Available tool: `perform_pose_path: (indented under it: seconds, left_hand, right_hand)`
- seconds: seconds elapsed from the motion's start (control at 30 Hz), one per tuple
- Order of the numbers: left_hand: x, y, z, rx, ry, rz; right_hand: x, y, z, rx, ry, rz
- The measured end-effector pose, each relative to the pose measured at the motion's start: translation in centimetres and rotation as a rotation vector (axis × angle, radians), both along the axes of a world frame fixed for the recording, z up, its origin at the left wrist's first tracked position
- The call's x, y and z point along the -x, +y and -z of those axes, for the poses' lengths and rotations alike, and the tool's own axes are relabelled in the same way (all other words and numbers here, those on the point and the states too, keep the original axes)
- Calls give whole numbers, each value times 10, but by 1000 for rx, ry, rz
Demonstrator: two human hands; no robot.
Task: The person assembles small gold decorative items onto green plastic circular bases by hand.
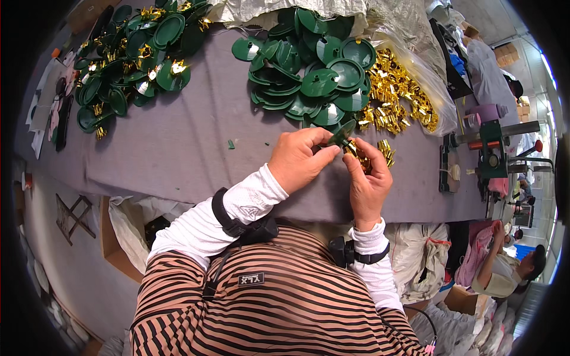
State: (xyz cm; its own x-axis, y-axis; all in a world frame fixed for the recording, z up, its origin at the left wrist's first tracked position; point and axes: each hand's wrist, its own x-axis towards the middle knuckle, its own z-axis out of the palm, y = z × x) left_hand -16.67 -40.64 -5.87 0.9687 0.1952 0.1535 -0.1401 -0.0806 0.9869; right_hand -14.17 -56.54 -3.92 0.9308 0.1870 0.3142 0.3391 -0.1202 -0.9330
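Note:
Over the table's middle, my left hand (295,160) pinches a green plastic disc (341,134) by thumb and finger, and the disc is tilted on edge. My right hand (368,185) is closed on a shiny gold foil tassel (358,155), which meets the stem on the disc's underside. The fingers partly hide where the two join. Just beyond my hands lies a heap of plain green discs (320,82). To its right, loose gold foil tassels (386,89) spill from a clear plastic bag (440,110). One more tassel (386,152) lies beside my right hand.
At the far left is a pile of green discs with gold foil (169,31) attached. Small green scraps (231,144) lie on the grey tablecloth (196,130). A green clamp-like tool (491,148) stands at the right edge. Another person (504,270) is further right, near white sacks (415,255).

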Motion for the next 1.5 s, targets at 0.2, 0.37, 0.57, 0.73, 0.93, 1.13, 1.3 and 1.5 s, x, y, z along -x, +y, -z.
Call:
perform_pose_path:
  seconds: [0.2, 0.37, 0.57, 0.73, 0.93, 1.13, 1.3, 1.5]
  left_hand:
    - [2, 5, -13, -409, -483, -47]
    - [2, 9, -15, -484, -562, -54]
    - [-6, 38, -19, -34, -61, -172]
    - [-32, 171, -88, 153, -396, -546]
    - [-65, 191, -32, -494, -233, -622]
    - [-120, 174, -6, -700, 137, -97]
    - [-108, 175, -35, -575, 309, 66]
    - [-53, 148, -69, -60, 248, -113]
  right_hand:
    - [10, 1, -5, -144, 215, -4]
    - [6, 8, -11, -373, 452, -70]
    - [-15, 0, -8, -302, 433, -190]
    - [-32, -8, 20, -550, 233, -129]
    - [-25, 6, 11, -413, 165, -128]
    - [-19, -6, 14, -50, -82, -73]
    - [-19, -8, 17, -230, 39, -154]
    - [-15, -11, 10, 9, -106, -3]
